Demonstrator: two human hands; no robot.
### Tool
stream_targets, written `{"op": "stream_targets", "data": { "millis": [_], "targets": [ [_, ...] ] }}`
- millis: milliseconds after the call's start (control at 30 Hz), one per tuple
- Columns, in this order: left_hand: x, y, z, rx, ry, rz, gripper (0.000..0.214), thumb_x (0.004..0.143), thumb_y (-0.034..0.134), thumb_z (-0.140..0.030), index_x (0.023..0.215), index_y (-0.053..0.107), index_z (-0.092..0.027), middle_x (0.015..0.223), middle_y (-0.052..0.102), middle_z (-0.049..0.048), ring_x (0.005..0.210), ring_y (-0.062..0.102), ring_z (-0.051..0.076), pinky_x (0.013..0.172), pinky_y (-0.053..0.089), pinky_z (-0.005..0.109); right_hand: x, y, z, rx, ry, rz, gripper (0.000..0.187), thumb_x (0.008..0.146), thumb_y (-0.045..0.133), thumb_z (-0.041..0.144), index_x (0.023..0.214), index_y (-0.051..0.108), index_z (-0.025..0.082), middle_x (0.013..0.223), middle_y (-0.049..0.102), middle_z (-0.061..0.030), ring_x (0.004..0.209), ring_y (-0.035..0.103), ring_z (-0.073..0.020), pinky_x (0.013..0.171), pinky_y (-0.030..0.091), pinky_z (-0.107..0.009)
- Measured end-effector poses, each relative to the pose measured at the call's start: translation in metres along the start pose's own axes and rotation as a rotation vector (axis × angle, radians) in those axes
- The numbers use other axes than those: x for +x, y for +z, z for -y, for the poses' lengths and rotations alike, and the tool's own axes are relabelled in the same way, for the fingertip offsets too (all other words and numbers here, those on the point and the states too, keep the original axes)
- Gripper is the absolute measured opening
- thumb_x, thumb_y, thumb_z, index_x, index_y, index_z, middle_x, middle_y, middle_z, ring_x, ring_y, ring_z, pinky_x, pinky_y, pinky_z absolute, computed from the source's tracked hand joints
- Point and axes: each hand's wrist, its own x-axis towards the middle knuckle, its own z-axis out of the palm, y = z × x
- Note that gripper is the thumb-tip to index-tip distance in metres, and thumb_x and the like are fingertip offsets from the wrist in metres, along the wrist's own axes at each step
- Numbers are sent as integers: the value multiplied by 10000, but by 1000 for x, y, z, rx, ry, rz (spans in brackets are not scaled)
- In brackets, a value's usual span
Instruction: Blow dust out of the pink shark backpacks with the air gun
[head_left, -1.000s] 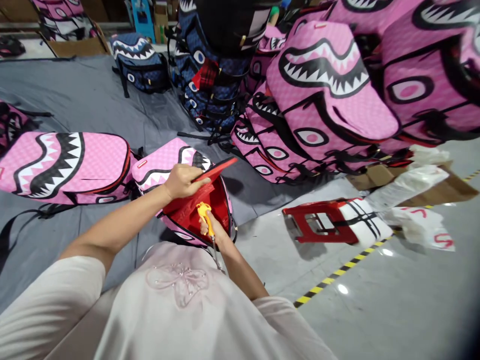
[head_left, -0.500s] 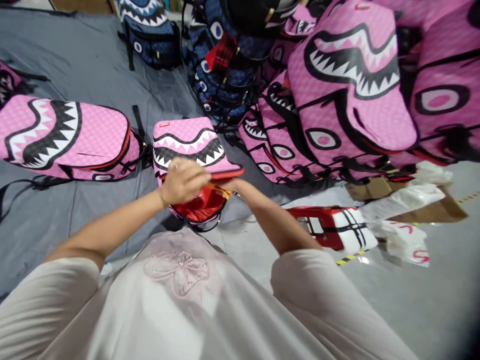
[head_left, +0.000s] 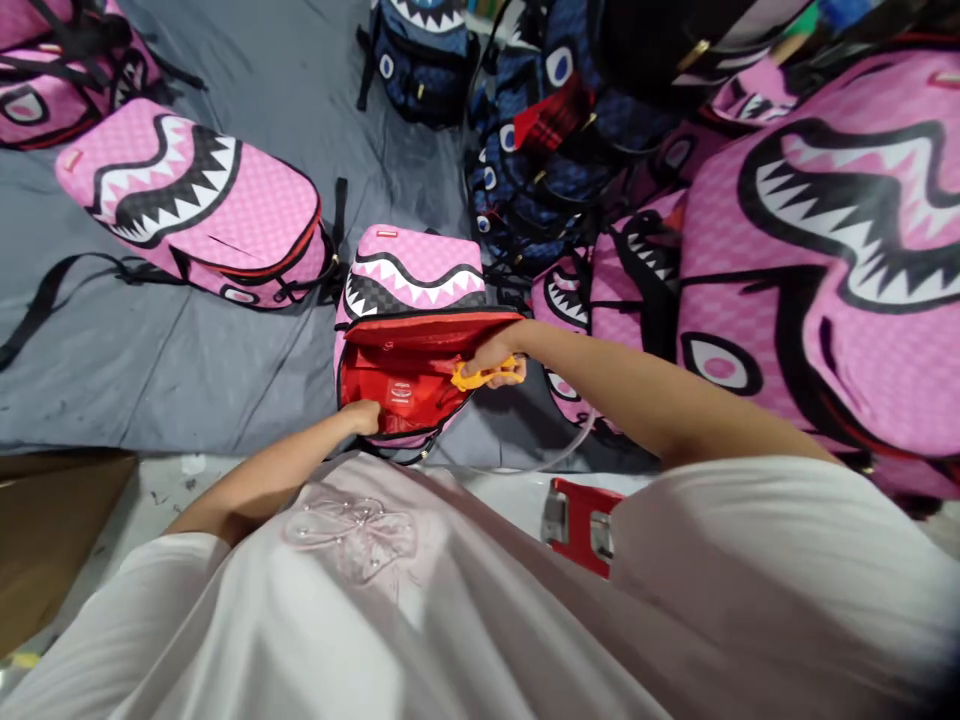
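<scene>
A pink backpack with a shark-mouth print lies in front of me, its red-lined compartment gaping toward me. At the near left edge of the opening is my left hand, its fingers closed on the rim and partly hidden inside. My right hand is closed around an orange hand tool at the right side of the opening. Fingers cover much of the tool, so its exact kind is unclear. A white printed label shows on the lining.
Another pink backpack lies to the left on the grey cover sheet. Blue shark backpacks stand behind. Large pink backpacks are piled at right. A thin translucent hose curves below my right arm. Cardboard is at lower left.
The backpack's flap has been lifted, exposing more red lining. My left hand has moved from the flap down to the near rim. My right hand and the orange tool now show more fully. The view has shifted.
</scene>
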Motion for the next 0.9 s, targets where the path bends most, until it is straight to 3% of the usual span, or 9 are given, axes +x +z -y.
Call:
{"op": "stream_targets", "data": {
  "millis": [100, 167, 267, 367, 467, 533, 700, 800, 900],
  "targets": [
    [-8, 4, -2, 7, -8, -79, 175, 754, 644, -186, 873, 771, -166, 866, 754, 126, 860, 703, 272, 738, 494, 321, -9, 5, 4, -76, 5, 313, 374, 861, 726, 486, 787, 540, 170, 550, 408, 68, 421, 418, -79, 420, 325, -183],
    [-17, 6, -6, 24, -6, -110, 203, 786, 601, -168, 889, 776, -181, 911, 760, 130, 922, 701, 280, 768, 487, 320, -12, 4, 11, -110, -70, 423, 475, 888, 630, 615, 797, 555, 154, 550, 405, 62, 410, 374, -67, 410, 300, -177],
    [-38, 9, -14, 41, 23, -106, 229, 834, 560, -167, 897, 773, -220, 902, 769, 96, 926, 702, 241, 775, 468, 284, -10, -4, 22, -123, -212, 395, 545, 937, 501, 669, 812, 564, 142, 572, 432, 44, 415, 363, -58, 421, 283, -169],
    [-65, 16, -20, 75, 147, -121, 296, 954, 466, -266, 906, 753, -214, 954, 769, 89, 935, 698, 212, 827, 449, 287, -7, -12, 27, -137, -325, 342, 505, 979, 468, 617, 839, 569, 143, 589, 443, 41, 436, 402, -67, 446, 310, -172],
    [-86, 27, -25, 115, 265, -223, 365, 1000, 441, -398, 978, 733, -179, 1035, 755, 114, 1023, 676, 232, 966, 403, 351, -4, -11, 25, -125, -298, 394, 503, 943, 528, 631, 843, 571, 139, 603, 444, 44, 442, 392, -57, 450, 309, -162],
    [-91, 32, -28, 128, 262, -270, 353, 984, 488, -427, 1008, 727, -168, 1060, 749, 124, 1066, 661, 248, 1009, 377, 380, -1, -6, 19, -97, -214, 410, 507, 902, 589, 637, 839, 570, 134, 603, 428, 52, 429, 366, -49, 431, 297, -155],
    [-77, 31, -31, 68, 74, -213, 390, 1013, 399, -380, 948, 736, -194, 1048, 757, 120, 1018, 685, 225, 936, 426, 337, 1, 4, 1, -169, -104, 462, 453, 882, 656, 578, 827, 574, 135, 558, 410, 59, 403, 398, -77, 392, 342, -173],
    [-62, 21, -36, 36, -47, -143, 281, 954, 494, -326, 918, 752, -220, 1043, 763, 119, 1050, 692, 251, 893, 461, 342, -5, 11, -9, -281, -117, 492, 504, 908, 579, 625, 762, 574, 143, 531, 455, 28, 374, 399, -96, 352, 329, -192],
    [-57, 8, -47, 103, 11, -144, 173, 843, 599, -233, 871, 769, -229, 942, 771, 129, 942, 730, 294, 753, 506, 359, -13, 25, -22, -227, -178, 395, 464, 902, 614, 577, 703, 552, 162, 488, 461, 25, 325, 373, -97, 304, 252, -191]
  ]
}}
